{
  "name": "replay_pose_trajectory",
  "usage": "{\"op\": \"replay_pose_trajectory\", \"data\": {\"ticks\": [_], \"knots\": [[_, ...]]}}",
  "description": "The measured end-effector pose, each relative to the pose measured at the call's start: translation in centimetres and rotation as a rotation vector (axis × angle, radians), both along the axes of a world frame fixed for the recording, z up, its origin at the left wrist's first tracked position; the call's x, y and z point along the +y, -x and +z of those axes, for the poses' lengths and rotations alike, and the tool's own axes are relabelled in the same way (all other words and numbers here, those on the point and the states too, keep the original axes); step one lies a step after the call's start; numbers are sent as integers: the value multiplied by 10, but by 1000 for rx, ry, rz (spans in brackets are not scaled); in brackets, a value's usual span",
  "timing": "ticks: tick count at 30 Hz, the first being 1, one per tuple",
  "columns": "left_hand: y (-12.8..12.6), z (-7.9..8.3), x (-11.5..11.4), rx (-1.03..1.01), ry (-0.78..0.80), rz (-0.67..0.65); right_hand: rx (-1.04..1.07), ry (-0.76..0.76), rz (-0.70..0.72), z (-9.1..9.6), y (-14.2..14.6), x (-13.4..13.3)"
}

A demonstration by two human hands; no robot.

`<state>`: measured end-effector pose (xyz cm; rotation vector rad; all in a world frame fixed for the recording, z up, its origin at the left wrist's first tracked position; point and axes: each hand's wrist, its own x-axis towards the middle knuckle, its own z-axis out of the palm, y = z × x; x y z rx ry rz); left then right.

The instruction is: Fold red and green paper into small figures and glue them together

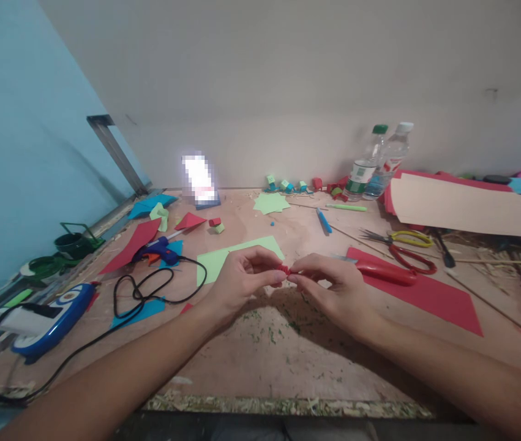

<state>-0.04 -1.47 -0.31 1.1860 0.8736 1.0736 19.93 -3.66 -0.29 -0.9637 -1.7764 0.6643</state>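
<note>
A small red folded strip [284,268], with tight pleats and probably of paper, is held over the middle of the table. My left hand [247,277] pinches its left end between thumb and fingers. At the other end, the fingertips of my right hand [331,286] are closed on the same strip, partly hiding it. Behind my left hand lies a light green paper sheet [214,260]. To the right of my right hand, a red-handled knife [386,271] rests on a red paper sheet [444,303]. Green crumbs are scattered on the wood below.
Scissors [409,239] lie behind the knife. At left are a blue glue gun [163,250], its looping black cord and a power strip [56,321]. Two bottles [363,171], a lit screen [200,177] and small paper figures [286,185] stand along the wall.
</note>
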Motion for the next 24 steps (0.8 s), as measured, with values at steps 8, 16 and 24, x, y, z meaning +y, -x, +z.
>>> {"op": "replay_pose_trajectory", "data": {"ticks": [8,16,24], "knots": [[-2,-2,-1,3,-20,38,-28,-58,-10,-3,1,-2],[-4,0,-2,-10,-17,72,-41,-102,-15,-2,3,-5],[-4,-2,-2,-12,-10,90,-83,-5,-39,-1,3,-9]]}}
